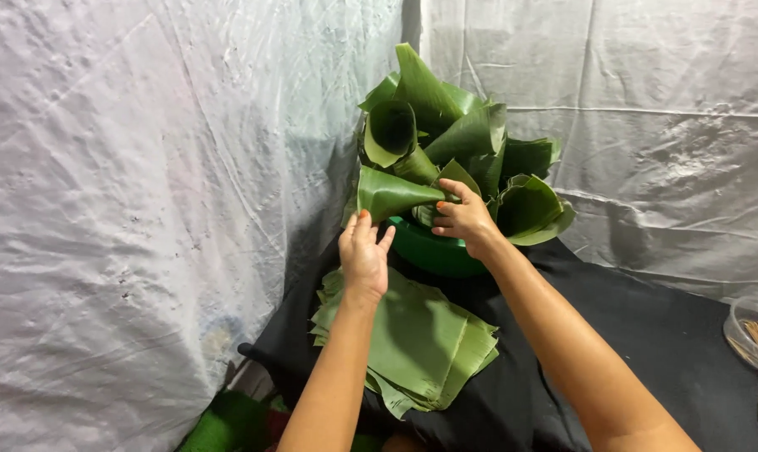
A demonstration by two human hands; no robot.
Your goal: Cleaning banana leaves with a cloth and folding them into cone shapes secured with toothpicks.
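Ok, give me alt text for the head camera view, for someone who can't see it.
Two bare hands reach for a green leaf cone lying on a heap of rolled leaf cones in a green bowl: the right hand pinches it, the left hand is open just under it. A stack of flat leaf pieces lies on a black cloth below, with white sheeting behind.

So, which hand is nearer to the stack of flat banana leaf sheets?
Left. The left hand is directly above the stack of flat banana leaf sheets; the right hand is farther away, up at the leaf cones in the green bowl.
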